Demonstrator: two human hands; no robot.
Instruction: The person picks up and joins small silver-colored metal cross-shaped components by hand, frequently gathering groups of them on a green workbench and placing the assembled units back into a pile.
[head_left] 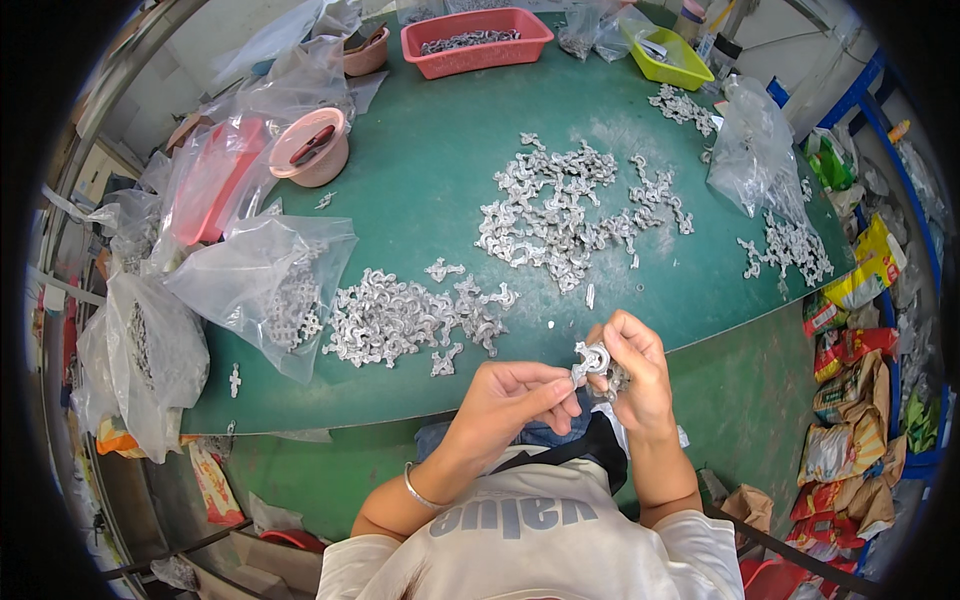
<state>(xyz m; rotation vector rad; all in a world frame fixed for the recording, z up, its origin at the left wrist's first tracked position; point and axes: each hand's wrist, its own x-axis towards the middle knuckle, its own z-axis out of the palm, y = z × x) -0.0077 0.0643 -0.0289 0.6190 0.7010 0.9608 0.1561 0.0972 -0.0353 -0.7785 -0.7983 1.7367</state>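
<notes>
My left hand pinches one end of a small grey metal casting with rounded lobes. Around the other side of it my right hand is closed, and at least one more casting shows beneath its fingers. Both hands are just off the table's near edge, in front of my body. To their left on the green tabletop lies a heap of similar castings. A wider, looser pile of castings spreads out beyond my hands. How many pieces my right hand holds is hidden.
A clear plastic bag with castings lies left, near a pink bowl holding a red-handled tool. At the back stand a red tray and a yellow-green basket. Another clear bag sits right, above more castings.
</notes>
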